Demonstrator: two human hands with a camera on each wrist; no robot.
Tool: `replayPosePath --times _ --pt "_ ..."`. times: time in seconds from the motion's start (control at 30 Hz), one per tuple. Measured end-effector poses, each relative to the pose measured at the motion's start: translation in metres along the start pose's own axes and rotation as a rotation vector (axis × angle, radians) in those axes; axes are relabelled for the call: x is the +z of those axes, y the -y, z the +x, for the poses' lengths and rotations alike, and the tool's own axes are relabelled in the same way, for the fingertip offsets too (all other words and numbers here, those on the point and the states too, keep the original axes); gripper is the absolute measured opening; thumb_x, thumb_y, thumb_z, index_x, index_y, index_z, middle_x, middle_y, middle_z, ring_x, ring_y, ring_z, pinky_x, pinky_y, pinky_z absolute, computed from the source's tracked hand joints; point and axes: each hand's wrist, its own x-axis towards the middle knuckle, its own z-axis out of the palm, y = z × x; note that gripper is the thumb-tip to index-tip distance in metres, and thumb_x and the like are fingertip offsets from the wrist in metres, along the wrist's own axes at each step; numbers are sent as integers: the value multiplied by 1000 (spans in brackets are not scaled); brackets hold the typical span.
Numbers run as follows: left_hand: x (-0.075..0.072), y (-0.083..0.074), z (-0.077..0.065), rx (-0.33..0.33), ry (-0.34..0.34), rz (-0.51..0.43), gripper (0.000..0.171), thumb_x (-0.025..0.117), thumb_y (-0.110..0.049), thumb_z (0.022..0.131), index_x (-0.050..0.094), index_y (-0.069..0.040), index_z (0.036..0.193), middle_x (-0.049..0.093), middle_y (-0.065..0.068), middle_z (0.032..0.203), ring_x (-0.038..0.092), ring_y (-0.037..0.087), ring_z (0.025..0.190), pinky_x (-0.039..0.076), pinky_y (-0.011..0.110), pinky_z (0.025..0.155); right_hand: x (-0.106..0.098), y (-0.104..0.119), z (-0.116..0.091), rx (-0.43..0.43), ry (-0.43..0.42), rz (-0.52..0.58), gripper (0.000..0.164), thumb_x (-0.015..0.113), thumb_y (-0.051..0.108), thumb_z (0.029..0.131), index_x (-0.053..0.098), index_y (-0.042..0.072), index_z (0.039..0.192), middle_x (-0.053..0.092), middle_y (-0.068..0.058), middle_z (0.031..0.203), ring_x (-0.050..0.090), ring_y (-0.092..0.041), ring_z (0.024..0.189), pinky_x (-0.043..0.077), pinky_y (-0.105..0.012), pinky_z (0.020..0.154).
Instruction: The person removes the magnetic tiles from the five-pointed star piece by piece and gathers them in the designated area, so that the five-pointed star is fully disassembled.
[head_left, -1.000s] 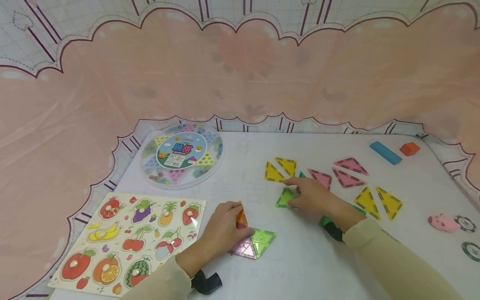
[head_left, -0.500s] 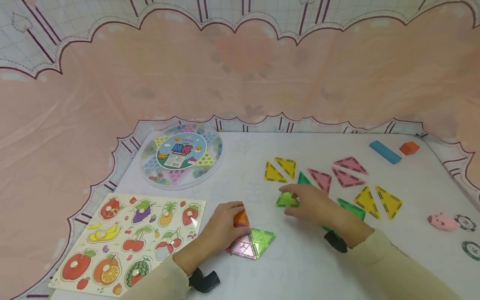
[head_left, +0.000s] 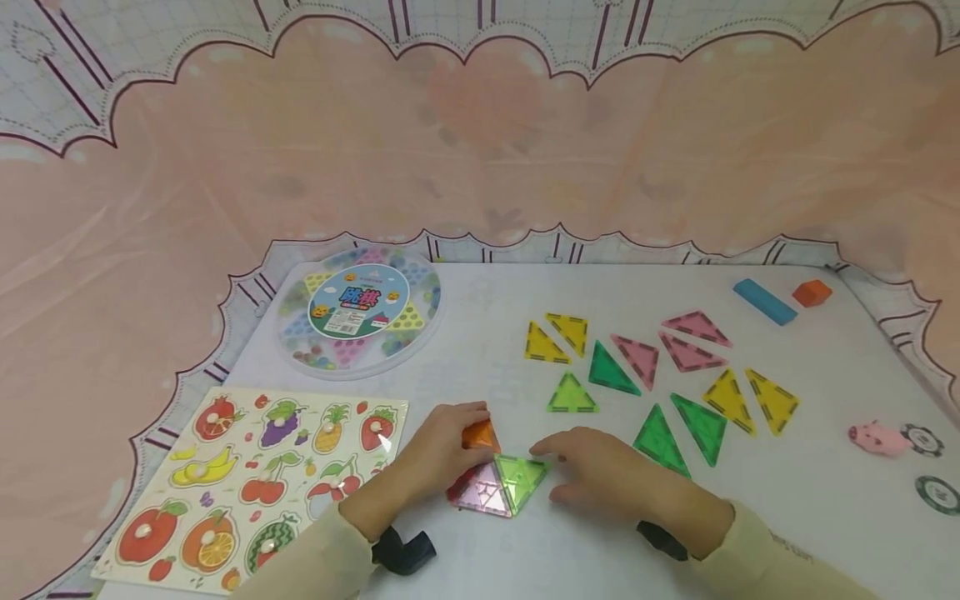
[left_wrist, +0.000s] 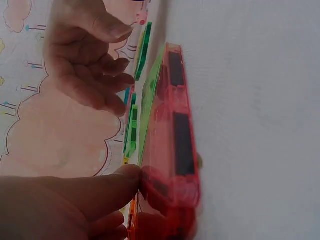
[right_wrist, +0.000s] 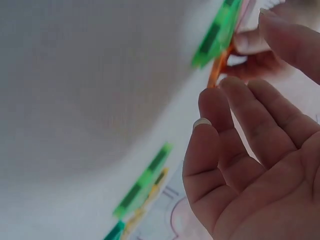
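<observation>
My left hand [head_left: 438,450] holds a small joined cluster of translucent magnetic tiles. In it are an orange tile [head_left: 481,435], a pink tile [head_left: 483,490] and a light green tile [head_left: 521,478]. A red tile [left_wrist: 182,145] stands nearest in the left wrist view, its edge magnets showing, with the thumb pressed at the joint. The fingers partly hide the orange and red tiles. Just right of the cluster hovers my right hand [head_left: 603,468], its fingers loosely bent and nothing between them. Behind it lies a single light green triangle tile [head_left: 572,395].
Yellow tiles [head_left: 547,343], pink tiles [head_left: 693,352] and dark green tiles [head_left: 660,442] lie flat at right. Beyond are a blue block [head_left: 765,302], an orange block [head_left: 812,292] and a toy pig [head_left: 876,437]. At left are a fruit puzzle board [head_left: 247,437] and a round game box [head_left: 360,310].
My right hand has drawn away from the lone light green triangle, back toward the cluster, leaving that tile on the table. My left hand stays at the cluster.
</observation>
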Motion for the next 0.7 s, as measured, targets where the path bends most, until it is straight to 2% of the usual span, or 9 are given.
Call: replayPosePath --times 0.2,0.4,0.57,0.7 --pt "-7 3 1 19 38 16 47 67 -32 79 57 -13 121 48 -3 128 40 20 117 35 37 95 11 9 -1 -88 39 4 41 67 27 79 57 21 118 55 13 111 48 -9 103 40 -36 89" --pt "-9 3 -2 32 72 -4 41 67 -24 80 58 -14 119 51 -3 124 43 19 116 35 38 95 14 13 -2 -100 65 4 41 68 31 78 57 25 117 54 17 107 47 -5 96 42 -32 84" --pt "-8 0 -4 46 105 -74 40 66 -16 80 58 -14 119 51 -5 123 50 12 98 43 29 83 15 13 -3 -75 67 -4 42 68 34 78 57 29 118 54 18 107 46 -5 96 42 -33 84" --pt "-7 1 -4 38 123 -105 43 66 -15 79 57 -15 120 53 -8 120 50 7 80 44 22 70 16 13 -2 -68 88 7 45 68 35 77 55 30 120 53 18 107 45 -4 93 42 -31 82"
